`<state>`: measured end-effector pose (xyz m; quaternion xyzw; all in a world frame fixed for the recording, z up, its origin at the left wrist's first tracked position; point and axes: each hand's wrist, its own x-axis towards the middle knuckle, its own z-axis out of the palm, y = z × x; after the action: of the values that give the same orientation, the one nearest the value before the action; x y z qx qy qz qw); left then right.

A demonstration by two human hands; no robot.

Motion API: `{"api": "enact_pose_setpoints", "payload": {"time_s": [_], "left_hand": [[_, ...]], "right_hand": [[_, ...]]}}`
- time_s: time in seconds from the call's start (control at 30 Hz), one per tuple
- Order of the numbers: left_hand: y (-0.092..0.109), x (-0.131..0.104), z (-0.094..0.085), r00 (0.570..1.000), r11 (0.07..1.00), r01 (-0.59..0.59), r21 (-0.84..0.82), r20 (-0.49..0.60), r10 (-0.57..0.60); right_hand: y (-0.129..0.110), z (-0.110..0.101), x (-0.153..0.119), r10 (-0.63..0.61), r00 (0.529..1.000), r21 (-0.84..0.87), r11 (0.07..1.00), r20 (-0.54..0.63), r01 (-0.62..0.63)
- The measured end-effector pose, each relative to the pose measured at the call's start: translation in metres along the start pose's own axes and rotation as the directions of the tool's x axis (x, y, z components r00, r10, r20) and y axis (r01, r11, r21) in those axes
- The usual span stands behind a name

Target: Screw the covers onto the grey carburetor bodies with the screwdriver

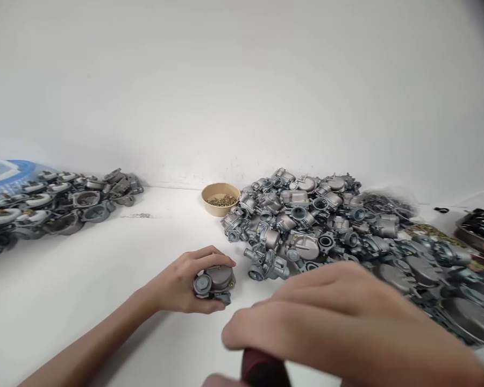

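Observation:
My left hand (pixel 185 279) is wrapped round a grey metal carburetor (pixel 220 278) just above the white table. A round cap and a domed cover on it face up, with my fingers behind it and my thumb along its near edge. Closer to the camera, my right hand (pixel 331 322) grips a tool with a dark red and black handle (pixel 264 368). The lower part of that tool is cut off by the frame's bottom edge, so its kind does not show. Tool and carburetor are apart in the picture.
A large pile of carburetors (pixel 302 215) covers the right side. Beside it sits a tan bowl (pixel 210 207) of small brass-coloured parts. At the left lie rows of metal bowl-shaped parts (pixel 64 221), some with white pieces, near a blue-rimmed container (pixel 24 167). Dark parts fill a tray (pixel 478 239) far right.

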<state>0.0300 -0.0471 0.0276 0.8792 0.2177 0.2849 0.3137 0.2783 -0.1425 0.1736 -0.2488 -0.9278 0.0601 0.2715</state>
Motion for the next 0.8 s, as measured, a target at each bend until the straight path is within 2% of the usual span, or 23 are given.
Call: {"api": "enact_pose_setpoints", "payload": {"time_s": [0.13, 0.23, 0.3, 0.47, 0.8], "left_hand": [[-0.001, -0.001, 0.000, 1.000, 1.000, -0.017, 0.002, -0.012, 0.017], [-0.006, -0.003, 0.002, 0.997, 0.997, -0.069, 0.029, -0.041, 0.070], [-0.009, -0.003, 0.004, 0.994, 0.994, -0.097, 0.043, -0.051, 0.099], [-0.012, -0.003, 0.005, 0.993, 0.993, -0.104, 0.050, -0.044, 0.107], [-0.013, -0.003, 0.005, 0.992, 0.992, -0.113, 0.054, -0.046, 0.116]], "right_hand": [[0.005, -0.009, 0.011, -0.027, 0.976, -0.047, 0.999, -0.215, 0.017], [0.023, -0.010, 0.017, -0.067, 0.940, -0.004, 0.998, -0.334, 0.070], [0.039, -0.007, 0.022, -0.102, 0.924, 0.027, 0.992, -0.368, 0.121], [0.067, 0.001, 0.030, -0.083, 0.933, 0.066, 0.991, -0.349, 0.113], [0.077, 0.012, 0.034, -0.038, 0.960, 0.170, 0.982, -0.278, 0.088]]}}
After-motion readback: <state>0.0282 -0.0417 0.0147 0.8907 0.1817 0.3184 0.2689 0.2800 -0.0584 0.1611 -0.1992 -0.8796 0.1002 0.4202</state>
